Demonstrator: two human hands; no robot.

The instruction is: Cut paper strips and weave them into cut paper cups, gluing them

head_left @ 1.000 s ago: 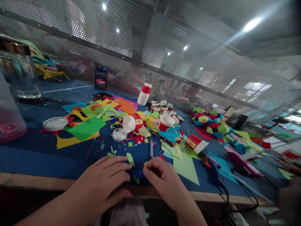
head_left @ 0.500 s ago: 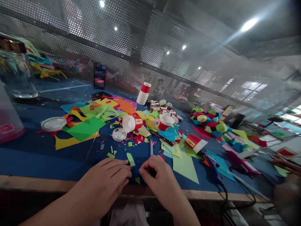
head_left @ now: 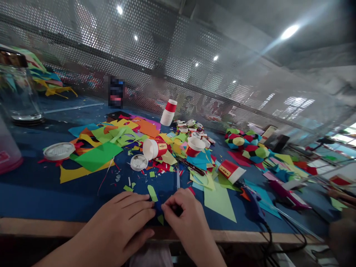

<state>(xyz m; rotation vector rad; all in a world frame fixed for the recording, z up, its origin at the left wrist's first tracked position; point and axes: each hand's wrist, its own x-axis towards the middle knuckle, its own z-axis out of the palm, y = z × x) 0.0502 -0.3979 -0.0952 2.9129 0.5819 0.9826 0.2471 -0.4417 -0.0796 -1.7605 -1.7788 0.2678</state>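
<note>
My left hand (head_left: 130, 214) lies low over the table's front edge, palm down. Its fingers are stretched out side by side, and the thumb sits apart below them. To its right, my right hand (head_left: 182, 212) has thumb and index finger closed in a pinch; whatever it grips is too small or hidden to name. A narrow dark blue piece (head_left: 158, 208), perhaps paper, shows between the two hands, hard to tell from the blue tabletop. Beyond the left fingertips is a light green paper scrap (head_left: 152, 193), and a smaller green scrap (head_left: 160, 219) rests below.
Coloured paper sheets (head_left: 98, 155), paper cups (head_left: 195, 145), a white round lid (head_left: 139, 162) and a pen (head_left: 194, 167) are strewn ahead. A blue corded tool (head_left: 254, 202) lies right, near another person's hand (head_left: 343, 198). A glass jar (head_left: 20, 89) stands left.
The view has shifted slightly. My left thumb now shows apart below the fingers. My right hand stays pinched beside the left hand.
</note>
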